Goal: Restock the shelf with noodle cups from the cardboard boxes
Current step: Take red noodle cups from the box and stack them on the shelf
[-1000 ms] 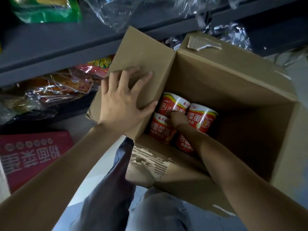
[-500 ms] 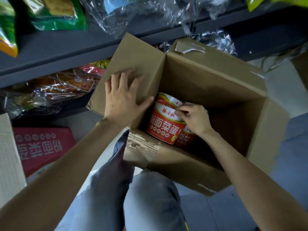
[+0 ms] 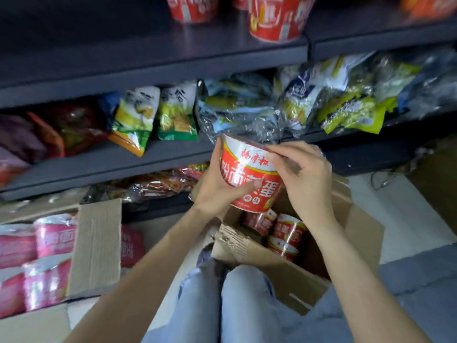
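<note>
red noodle cup (image 3: 249, 174) held up between both hands, clear of the open cardboard box (image 3: 356, 233) below the wrists. left hand (image 3: 217, 189) cupped round the near side wall, thumb pressed across the printed label, fingers wrapped behind and out of sight. right hand (image 3: 300, 174) closed over the top rim, fingertips (image 3: 274, 151) pinching at the lid edge. cup tilted, lid facing up and toward the left hand's side.

probably light – a thin-walled tub, mostly air and dry noodles – and likely to dent if squeezed hard at mid-wall. film wrap looks glossy, so probably a little slippery; better gripped round the wall near the stiffer rim, or from beneath the base, than by the lid edge, which could peel or crumple. no sign of crushing under the present grip.

more red cups (image 3: 288, 231) lying in the box under the right forearm. matching cups (image 3: 277, 18) standing on the upper shelf (image 3: 153, 58), well above both hands – likely the destination. snack bags (image 3: 138, 117) on the shelf just beyond the held cup. second box of pink cups (image 3: 49, 253) well out past the left forearm.
</note>
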Demonstrator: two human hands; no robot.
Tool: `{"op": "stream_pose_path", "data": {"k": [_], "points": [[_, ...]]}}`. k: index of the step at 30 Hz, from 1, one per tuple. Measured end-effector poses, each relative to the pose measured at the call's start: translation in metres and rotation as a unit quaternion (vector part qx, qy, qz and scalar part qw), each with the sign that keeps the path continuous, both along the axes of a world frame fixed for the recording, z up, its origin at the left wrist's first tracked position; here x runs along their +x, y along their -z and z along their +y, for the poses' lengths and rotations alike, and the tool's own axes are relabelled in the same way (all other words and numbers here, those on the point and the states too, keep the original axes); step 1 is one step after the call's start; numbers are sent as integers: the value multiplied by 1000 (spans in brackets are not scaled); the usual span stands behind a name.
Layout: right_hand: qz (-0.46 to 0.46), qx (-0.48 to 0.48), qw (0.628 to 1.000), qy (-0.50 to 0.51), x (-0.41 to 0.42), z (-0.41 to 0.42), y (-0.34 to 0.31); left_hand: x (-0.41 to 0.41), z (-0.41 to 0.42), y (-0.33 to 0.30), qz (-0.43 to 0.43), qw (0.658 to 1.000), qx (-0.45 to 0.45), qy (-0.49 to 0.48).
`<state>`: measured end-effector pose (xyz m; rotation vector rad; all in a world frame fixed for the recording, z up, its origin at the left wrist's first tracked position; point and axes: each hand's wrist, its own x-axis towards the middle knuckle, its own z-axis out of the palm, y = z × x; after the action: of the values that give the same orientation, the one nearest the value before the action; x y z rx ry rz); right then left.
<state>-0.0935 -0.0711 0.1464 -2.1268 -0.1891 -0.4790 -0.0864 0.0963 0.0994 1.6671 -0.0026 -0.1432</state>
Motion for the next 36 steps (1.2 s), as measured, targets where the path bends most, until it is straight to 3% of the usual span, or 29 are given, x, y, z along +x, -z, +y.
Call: {"op": "stream_pose_path", "data": {"k": [3, 6, 10, 15, 22, 27, 30, 33, 36], "points": [[-18, 26, 999, 2, -2, 25, -45, -12, 23, -48, -105, 989, 18, -103], [62, 134, 988, -46, 3, 54, -82, -9, 51, -98, -229, 951, 21, -207], [62, 199, 964, -168, 29, 92, -122, 26, 85, -151, -319, 916, 65, -234], [42, 214, 951, -219, 95, 124, -155, 84, 104, -179, -280, 932, 99, -207], [95, 144, 961, -216, 192, 172, -125, 147, 152, -152, -184, 932, 149, -274], [99, 129, 973, -162, 251, 212, -112, 206, 181, -146, -161, 900, 245, -321], [123, 126, 965, -195, 273, 225, -110, 242, 185, -153, -99, 884, 298, -348], [100, 49, 973, -202, 282, 223, -110, 271, 193, -158, -75, 916, 213, -331], [40, 39, 981, -184, 265, 206, -104, 264, 186, -160, -122, 943, 113, -290]]}}
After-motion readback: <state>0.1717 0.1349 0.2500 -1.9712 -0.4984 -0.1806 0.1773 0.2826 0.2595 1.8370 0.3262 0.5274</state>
